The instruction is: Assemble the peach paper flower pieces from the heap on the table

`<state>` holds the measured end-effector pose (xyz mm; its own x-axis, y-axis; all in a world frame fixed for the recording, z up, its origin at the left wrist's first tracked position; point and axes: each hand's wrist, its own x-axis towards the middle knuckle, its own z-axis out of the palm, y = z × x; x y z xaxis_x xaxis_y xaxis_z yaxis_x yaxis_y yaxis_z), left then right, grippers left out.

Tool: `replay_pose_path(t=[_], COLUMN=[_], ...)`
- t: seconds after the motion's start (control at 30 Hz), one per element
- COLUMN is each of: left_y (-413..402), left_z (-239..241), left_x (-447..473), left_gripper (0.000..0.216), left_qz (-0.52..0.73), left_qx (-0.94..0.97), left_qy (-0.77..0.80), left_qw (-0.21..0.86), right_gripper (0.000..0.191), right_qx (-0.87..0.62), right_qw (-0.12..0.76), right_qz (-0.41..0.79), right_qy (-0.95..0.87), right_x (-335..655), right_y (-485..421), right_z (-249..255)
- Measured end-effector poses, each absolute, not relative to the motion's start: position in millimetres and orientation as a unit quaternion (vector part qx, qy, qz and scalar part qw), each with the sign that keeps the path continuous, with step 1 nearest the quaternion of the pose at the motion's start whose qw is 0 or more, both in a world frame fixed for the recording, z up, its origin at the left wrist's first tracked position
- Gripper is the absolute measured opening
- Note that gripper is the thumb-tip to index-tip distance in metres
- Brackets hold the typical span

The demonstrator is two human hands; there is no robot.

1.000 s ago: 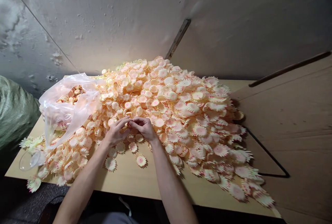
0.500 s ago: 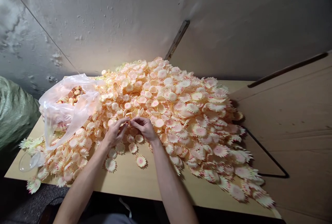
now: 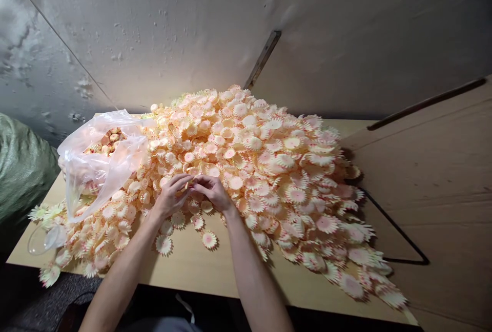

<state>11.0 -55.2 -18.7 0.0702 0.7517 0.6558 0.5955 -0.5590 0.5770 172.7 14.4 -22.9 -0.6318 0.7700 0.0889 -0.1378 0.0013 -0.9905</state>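
In the head view, a large heap of pale cream and pink artificial flower heads [image 3: 265, 168] with toothed edges covers much of the table. At the heap's near edge, my left hand [image 3: 173, 196] and my right hand [image 3: 214, 192] meet with bent fingers, their fingertips pinched together. Between them shows a small pale flower piece [image 3: 189, 185], mostly hidden by the fingers. A few loose flower heads lie just below the hands, one of them a pink-centred flower [image 3: 209, 240] on bare wood.
A clear plastic bag [image 3: 107, 168] with small orange-cream pieces stands on the left. Near it lies a transparent plastic cup [image 3: 40, 240]. A green sack [image 3: 23, 168] is beyond the table [image 3: 192, 270]. At right stand a cardboard sheet [image 3: 430, 183] and a black bent rod [image 3: 400, 227].
My hands have drawn slightly closer together, and the fingertips have shifted over each other. A pale piece now shows between them. The heap and bag look the same.
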Motion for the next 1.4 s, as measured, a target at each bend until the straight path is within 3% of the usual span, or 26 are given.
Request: replay_pose_path(t=[0.8, 1.23, 1.4], left_y=[-55.5, -52.3, -51.9], left_z=[-32.8, -28.4, -26.1], left_x=[11.9, 7.2, 8.8], left_gripper=[0.033, 0.026, 0.031], left_qz=[0.503, 0.510, 0.501], left_qx=[0.747, 0.724, 0.725], left_qy=[0.432, 0.464, 0.470], left_qw=[-0.055, -0.020, -0.052], right_gripper=[0.026, 0.020, 0.019], right_qx=[-0.338, -0.303, -0.301], right_qw=[0.397, 0.391, 0.386], right_qz=[0.590, 0.625, 0.635], right_qy=[-0.617, -0.604, -0.598], right_x=[163.5, 168.7, 168.0], right_y=[18.4, 20.1, 19.7], right_z=[-32.3, -32.1, -32.8])
